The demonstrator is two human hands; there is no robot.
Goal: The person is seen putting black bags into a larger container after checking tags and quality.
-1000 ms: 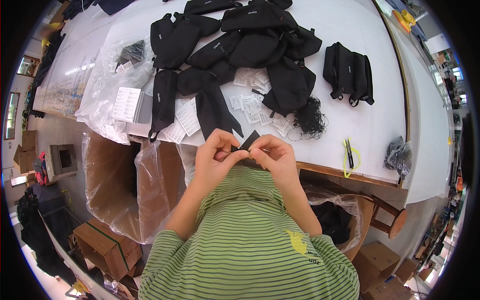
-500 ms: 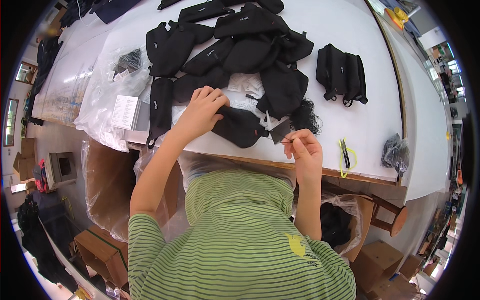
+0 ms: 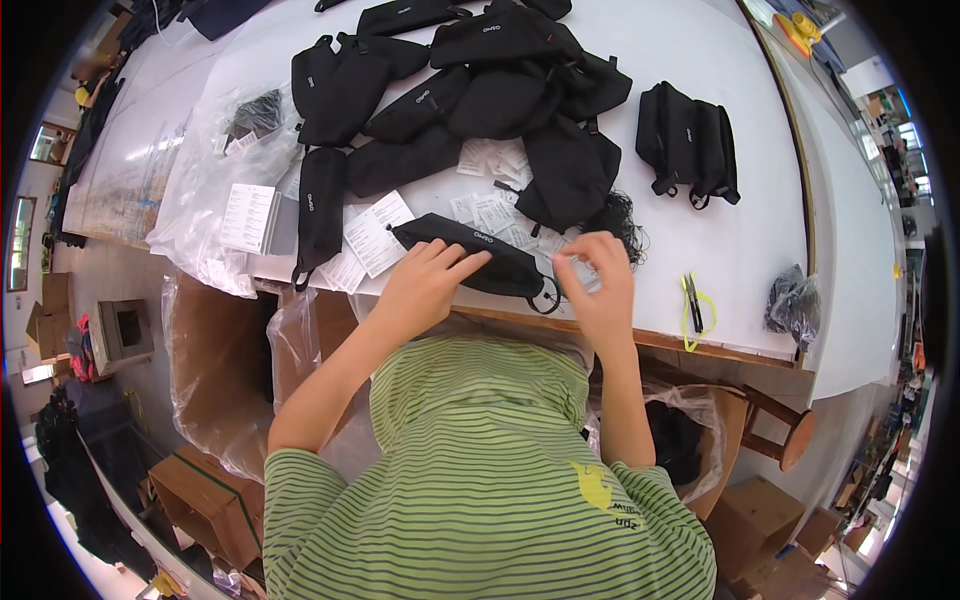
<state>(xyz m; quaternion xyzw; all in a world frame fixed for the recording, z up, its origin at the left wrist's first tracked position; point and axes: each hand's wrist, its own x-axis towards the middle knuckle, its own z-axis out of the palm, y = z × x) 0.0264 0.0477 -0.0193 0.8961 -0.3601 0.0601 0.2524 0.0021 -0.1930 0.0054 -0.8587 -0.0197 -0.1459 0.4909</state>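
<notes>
A black fabric pouch (image 3: 510, 268) with a small white print lies slantwise near the table's front edge. My left hand (image 3: 425, 285) grips its near side, fingers over the top. From the pouch's right end hangs a thin black loop (image 3: 546, 298). Just right of it is my right hand (image 3: 602, 285), its thumb and fingers curled close together; whatever they may hold is too small to make out. Beyond that hand lies a tangle of black cords (image 3: 622, 222). White printed tags (image 3: 378, 235) are scattered behind and left of the pouch.
Several black pouches (image 3: 500, 100) are heaped farther back, with another group (image 3: 685, 145) at the right. A stack of white cards (image 3: 248, 218) sits on clear plastic (image 3: 190, 220) at left. Small snips (image 3: 692, 303) with a yellow-green cord lie right, near a dark plastic bag (image 3: 792, 300).
The pouch under my left hand has turned, showing its print and a loop at its end. My left hand has come nearer; my right has moved slightly up. More tags are uncovered.
</notes>
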